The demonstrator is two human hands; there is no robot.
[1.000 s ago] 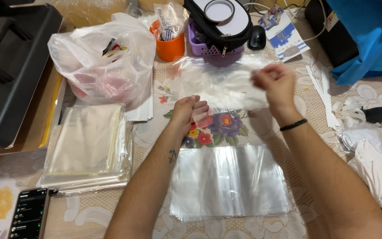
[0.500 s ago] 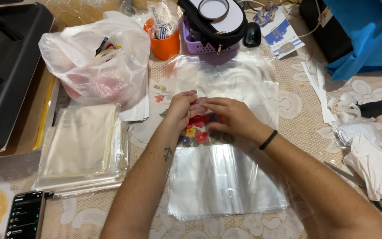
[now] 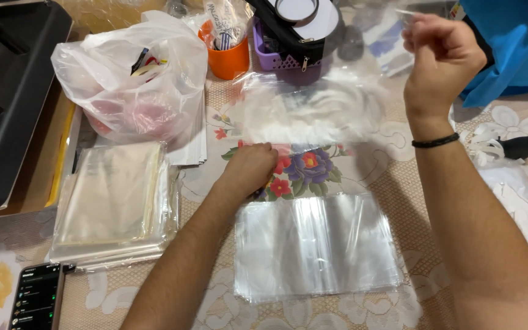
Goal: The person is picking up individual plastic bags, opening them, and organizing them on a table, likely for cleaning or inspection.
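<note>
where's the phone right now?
Head view: the phone lies at the bottom-left corner of the table, screen lit, just below the stack of clear bags and well left of the left hand.

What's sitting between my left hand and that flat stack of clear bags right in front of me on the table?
Nothing visible. The left hand rests on the floral tablecloth just above the stack of clear bags, with only bare cloth between them. The right hand is raised, pinching a thin clear strip.
</note>
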